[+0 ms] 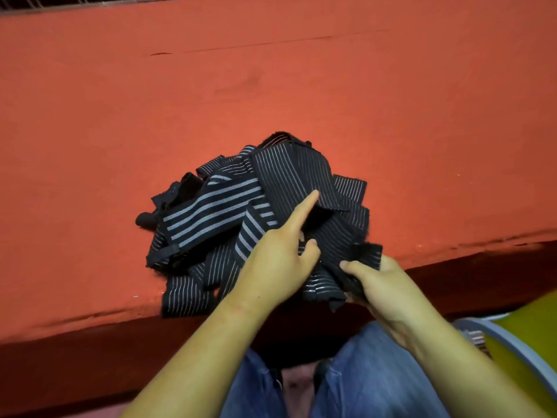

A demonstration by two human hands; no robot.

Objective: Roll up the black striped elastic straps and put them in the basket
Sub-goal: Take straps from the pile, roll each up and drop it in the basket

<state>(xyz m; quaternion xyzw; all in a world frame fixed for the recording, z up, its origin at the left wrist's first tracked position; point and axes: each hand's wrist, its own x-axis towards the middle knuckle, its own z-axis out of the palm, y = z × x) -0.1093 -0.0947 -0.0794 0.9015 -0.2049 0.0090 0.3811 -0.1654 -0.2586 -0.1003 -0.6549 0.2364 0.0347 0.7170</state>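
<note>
The head view shows one tangled heap of black striped elastic straps [241,212] at the near edge of a red cloth-covered table [120,131]; the number of straps cannot be told. Two hands work on it. The left hand [280,260] pinches a fold with its thumb, forefinger straight. The right hand [385,285] clamps a strap end. One grey-rimmed yellow-green basket [512,343] sits lower right.

Red cloth-covered table [120,116], tangled heap of black striped elastic straps [241,206] near its front edge (some overhanging)
</note>
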